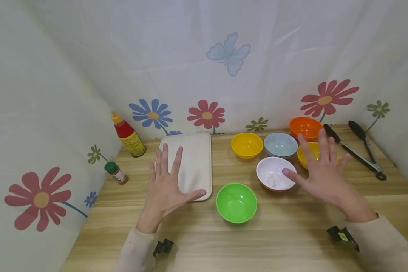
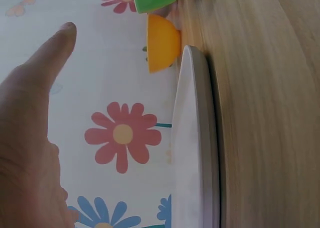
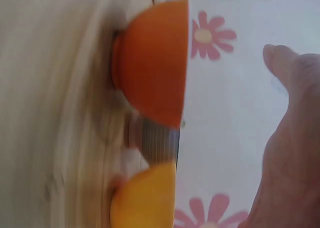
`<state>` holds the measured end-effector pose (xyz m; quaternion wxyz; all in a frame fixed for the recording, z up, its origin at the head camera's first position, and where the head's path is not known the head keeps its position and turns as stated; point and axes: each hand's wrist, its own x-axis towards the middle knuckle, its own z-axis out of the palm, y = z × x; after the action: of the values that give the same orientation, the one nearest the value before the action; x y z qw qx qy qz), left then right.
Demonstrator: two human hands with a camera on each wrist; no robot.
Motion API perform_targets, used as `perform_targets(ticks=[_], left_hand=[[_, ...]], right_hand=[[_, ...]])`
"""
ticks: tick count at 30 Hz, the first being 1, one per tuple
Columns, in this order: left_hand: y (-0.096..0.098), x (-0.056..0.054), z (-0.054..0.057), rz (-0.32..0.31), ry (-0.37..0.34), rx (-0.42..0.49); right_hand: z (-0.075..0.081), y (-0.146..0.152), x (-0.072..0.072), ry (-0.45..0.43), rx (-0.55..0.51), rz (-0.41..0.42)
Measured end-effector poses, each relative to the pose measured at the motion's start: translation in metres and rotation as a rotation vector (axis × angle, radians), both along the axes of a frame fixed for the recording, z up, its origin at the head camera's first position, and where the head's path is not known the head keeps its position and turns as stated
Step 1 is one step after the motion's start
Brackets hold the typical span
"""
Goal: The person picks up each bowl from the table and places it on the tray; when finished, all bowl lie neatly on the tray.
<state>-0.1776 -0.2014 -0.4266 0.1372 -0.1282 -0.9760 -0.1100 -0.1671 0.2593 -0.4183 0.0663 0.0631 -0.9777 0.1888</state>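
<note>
Both hands are spread above the table, holding nothing. My left hand [image 1: 164, 192] hovers over the near left part of a white rectangular tray [image 1: 197, 166], its thumb pointing right. My right hand [image 1: 326, 181] is over the bowls at the right and partly hides a yellow bowl [image 1: 302, 156]. Its thumb tip overlaps the rim of a white bowl [image 1: 272, 172] with an orange outside, which holds some small pale bits. In the right wrist view that orange outside [image 3: 155, 63] shows, apart from the hand. A green bowl [image 1: 236, 204] sits between the hands.
Behind stand another yellow bowl [image 1: 246, 145], a light blue bowl [image 1: 280, 144] and an orange bowl [image 1: 306, 127]. Black-tipped tongs [image 1: 360, 151] lie open at far right. A red sauce bottle [image 1: 129, 136] and a green-capped spice jar [image 1: 116, 173] stand left, near the flowered curtain [image 1: 176, 68].
</note>
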Motion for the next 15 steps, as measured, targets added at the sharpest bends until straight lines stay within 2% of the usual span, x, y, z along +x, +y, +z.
perform_targets(ticks=[4, 7, 15], left_hand=[[-0.01, -0.004, -0.002, -0.02, -0.034, 0.147], [-0.025, -0.008, -0.005, -0.001, -0.083, 0.234], [-0.07, -0.018, -0.032, 0.072, -0.196, 0.364]], right_hand=[[0.003, 0.021, -0.01, 0.055, -0.134, -0.003], [0.003, 0.039, -0.015, 0.106, -0.208, -0.012], [-0.012, 0.066, -0.022, 0.085, -0.45, -0.061]])
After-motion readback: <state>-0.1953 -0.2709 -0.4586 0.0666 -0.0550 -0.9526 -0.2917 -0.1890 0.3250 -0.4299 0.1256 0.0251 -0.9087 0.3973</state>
